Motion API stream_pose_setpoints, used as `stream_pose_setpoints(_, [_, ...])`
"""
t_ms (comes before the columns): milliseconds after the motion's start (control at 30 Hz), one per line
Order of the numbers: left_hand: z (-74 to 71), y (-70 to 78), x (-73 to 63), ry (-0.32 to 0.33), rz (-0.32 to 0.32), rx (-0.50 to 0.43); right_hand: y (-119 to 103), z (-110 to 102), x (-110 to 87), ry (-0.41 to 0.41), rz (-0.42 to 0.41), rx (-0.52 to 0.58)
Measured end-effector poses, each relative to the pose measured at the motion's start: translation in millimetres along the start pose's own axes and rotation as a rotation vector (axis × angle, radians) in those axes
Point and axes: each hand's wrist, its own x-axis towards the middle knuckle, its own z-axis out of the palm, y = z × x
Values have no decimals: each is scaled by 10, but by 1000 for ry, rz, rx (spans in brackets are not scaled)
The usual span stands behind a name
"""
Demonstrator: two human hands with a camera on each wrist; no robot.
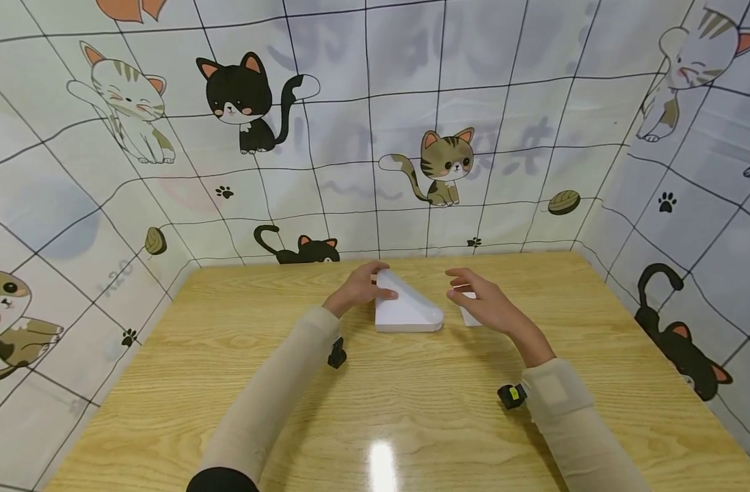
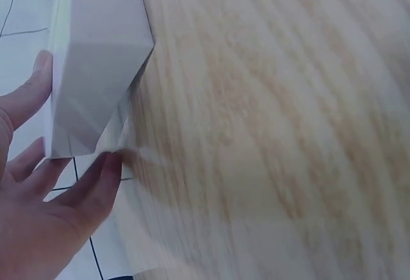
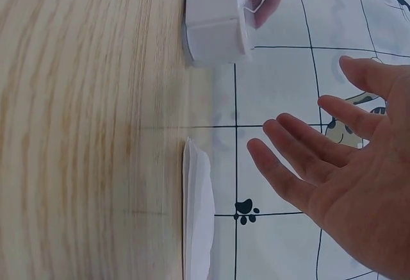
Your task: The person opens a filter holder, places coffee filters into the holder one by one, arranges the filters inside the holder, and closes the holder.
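Cream sleeves (image 1: 282,383), the left with a black band (image 1: 223,480), small black wrist cameras (image 1: 336,354) (yellow patch (image 1: 514,394) on the right).

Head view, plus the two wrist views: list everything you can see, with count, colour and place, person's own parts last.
White wedge-shaped box: 1, white, on the far part of the table, in the left hand
Folded paper: 1 piece or small stack (cannot tell), white, right of the box
Table: 1, light wood grain, under everything
Backdrop: three sides visible, white with dark grid lines and printed cats, behind and beside the table
Wrist cameras: 2, black, one at each wrist
Sleeves: 2, beige, on both arms
Left hand: 1, bare, gripping the box's left side
Right hand: 1, bare, holding nothing, near the folded paper
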Motion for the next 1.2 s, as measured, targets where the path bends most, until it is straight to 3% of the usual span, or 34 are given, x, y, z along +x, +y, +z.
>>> stream_pose_setpoints(200, [-10, 59, -54, 42, 36, 50, 16, -15, -6, 9, 0, -11])
stream_pose_setpoints(567, [-7, 80, -180, 138, 139, -48, 31, -32, -9, 12, 4, -4])
stream_pose_setpoints(800, [-34, 116, -285, 173, 205, -35, 1, -28, -11, 7, -6, -9])
stream_pose_setpoints(1200, [10, 161, -486, 209, 249, -118, -113, 10, 0, 32, -70, 18])
